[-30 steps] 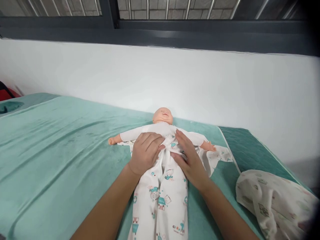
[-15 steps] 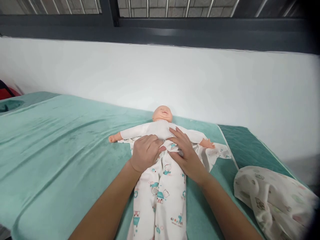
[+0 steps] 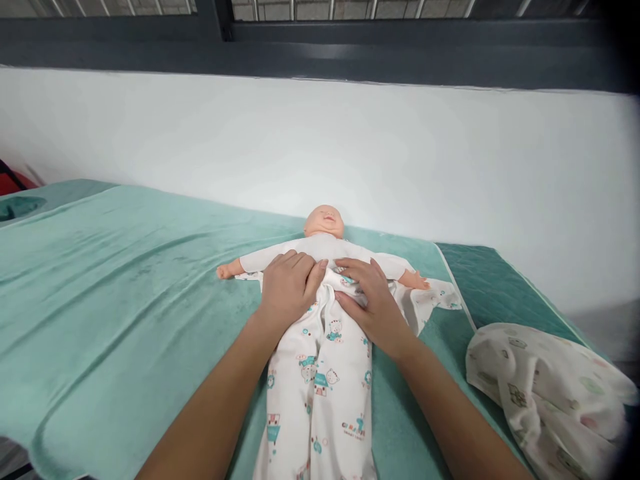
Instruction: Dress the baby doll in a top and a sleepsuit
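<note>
A baby doll (image 3: 324, 222) lies on its back with its arms spread, its head toward the wall. It has on a white long-sleeved top (image 3: 325, 245) and white printed baby pants (image 3: 320, 373). My left hand (image 3: 290, 287) is closed over one side of the waistband, its fingertips hidden from view. At the other side my right hand (image 3: 373, 300) grips the waistband, thumb below and fingers curled above. Beneath the doll, a printed baby garment (image 3: 435, 297) is spread out, one sleeve showing past the doll's hand at right.
A green sheet (image 3: 140, 320) covers the bed, with a darker quilted green cover (image 3: 485, 280) at right. A bundled white printed cloth (image 3: 545, 393) lies at lower right. Behind stands a white wall (image 3: 320, 140) below a dark window frame (image 3: 350, 60).
Both hands have shifted slightly up the doll's belly, drawing the waistband toward the chest. My right fingers have curled in from a flatter, more stretched position. The view has tilted a little.
</note>
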Demonstrator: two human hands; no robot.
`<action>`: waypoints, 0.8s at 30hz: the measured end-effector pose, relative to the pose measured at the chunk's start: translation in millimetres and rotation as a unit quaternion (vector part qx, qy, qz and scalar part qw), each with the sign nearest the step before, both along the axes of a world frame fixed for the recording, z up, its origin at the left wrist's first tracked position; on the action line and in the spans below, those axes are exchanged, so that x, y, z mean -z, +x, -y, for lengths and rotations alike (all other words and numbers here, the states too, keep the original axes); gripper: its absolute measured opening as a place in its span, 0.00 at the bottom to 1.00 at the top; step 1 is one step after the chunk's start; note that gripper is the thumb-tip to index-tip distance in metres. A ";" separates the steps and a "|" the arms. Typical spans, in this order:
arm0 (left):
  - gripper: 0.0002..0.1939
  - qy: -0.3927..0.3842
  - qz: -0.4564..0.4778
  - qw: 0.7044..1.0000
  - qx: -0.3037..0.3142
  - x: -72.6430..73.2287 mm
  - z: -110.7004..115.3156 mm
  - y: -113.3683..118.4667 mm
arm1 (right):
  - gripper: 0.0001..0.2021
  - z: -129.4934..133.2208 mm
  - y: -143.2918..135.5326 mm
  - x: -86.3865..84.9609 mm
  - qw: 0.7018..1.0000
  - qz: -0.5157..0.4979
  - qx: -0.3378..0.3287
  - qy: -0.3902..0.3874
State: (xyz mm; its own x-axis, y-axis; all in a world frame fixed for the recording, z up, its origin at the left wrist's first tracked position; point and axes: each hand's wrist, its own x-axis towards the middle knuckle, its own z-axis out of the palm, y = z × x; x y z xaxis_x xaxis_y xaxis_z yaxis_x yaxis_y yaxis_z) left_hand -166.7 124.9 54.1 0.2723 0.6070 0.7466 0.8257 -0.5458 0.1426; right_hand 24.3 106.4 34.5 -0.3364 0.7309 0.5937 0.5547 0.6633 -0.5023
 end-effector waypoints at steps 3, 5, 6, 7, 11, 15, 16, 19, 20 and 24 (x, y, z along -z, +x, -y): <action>0.23 -0.037 0.015 0.999 -0.014 -1.4 1.4 1.2 | 0.16 1.1 0.7 -1.5 1.000 0.014 0.009 -0.008; 0.25 -0.088 0.052 0.995 0.023 -4.3 3.9 0.6 | 0.17 1.0 2.2 -1.7 1.000 0.024 0.009 -0.010; 0.26 -0.119 0.081 0.988 0.055 -6.3 5.6 -0.1 | 0.17 0.6 3.0 -1.4 1.000 0.029 0.008 -0.008; 0.27 -0.149 0.115 0.978 0.090 -8.6 7.6 -0.9 | 0.17 0.1 3.9 -0.9 0.999 0.031 0.007 -0.004; 0.28 -0.240 0.202 0.931 0.187 -17.7 15.9 -3.6 | 0.17 -2.1 5.5 1.2 1.000 0.026 0.002 0.012; 0.26 -0.277 0.201 0.917 0.206 -19.4 19.4 -3.3 | 0.13 -0.4 3.3 0.0 1.000 0.009 -0.014 0.024; 0.26 -0.273 0.202 0.918 0.202 -18.3 19.3 -2.7 | 0.12 0.8 2.5 -0.3 1.000 0.005 -0.015 0.025; 0.26 -0.225 0.200 0.936 0.184 -12.5 17.8 0.4 | 0.12 5.2 1.2 0.7 0.999 -0.010 0.006 0.035; 0.26 -0.199 0.195 0.944 0.178 -10.1 17.3 1.4 | 0.12 6.5 1.3 1.8 0.999 -0.012 0.018 0.046; 0.25 -0.084 0.182 0.964 0.173 -0.1 17.0 1.9 | 0.12 10.1 3.9 6.8 0.988 0.021 0.046 0.144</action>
State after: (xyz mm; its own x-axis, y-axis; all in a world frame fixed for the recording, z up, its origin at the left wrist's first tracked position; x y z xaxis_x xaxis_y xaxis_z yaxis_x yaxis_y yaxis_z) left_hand -164.7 107.9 54.1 0.2181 0.6478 0.7299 0.4776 -0.7231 0.4991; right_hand 28.2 96.4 27.6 -0.3041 0.5623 0.7690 0.6358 0.7209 -0.2757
